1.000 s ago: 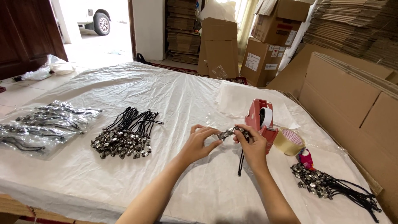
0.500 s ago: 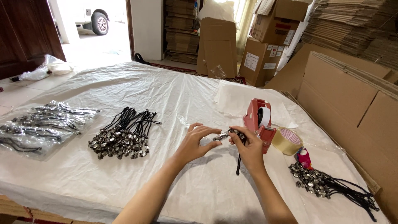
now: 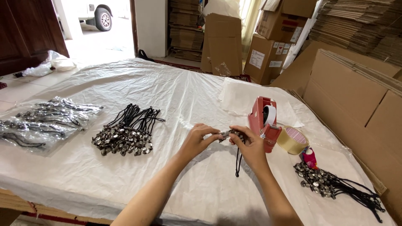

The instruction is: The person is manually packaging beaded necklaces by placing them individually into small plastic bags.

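Both hands meet over the middle of the white-covered table [image 3: 167,88]. My left hand [image 3: 197,140] and my right hand [image 3: 249,146] pinch the same small metal pendant [image 3: 228,134] between their fingertips. Its black cord [image 3: 238,161] dangles below my right hand onto the sheet. A red tape dispenser [image 3: 263,121] stands just right of my right hand.
A pile of black-corded pendants [image 3: 127,133] lies to the left, with clear bags of packed ones [image 3: 39,123] further left. Another pile [image 3: 331,184] lies at the right, near a tape roll [image 3: 293,140] and a small pink object [image 3: 310,157]. Flat cardboard [image 3: 356,96] lines the right side.
The hands stay together on the pendant; they have shifted slightly and the fingers have reworked their grip. Nothing else on the table has moved.
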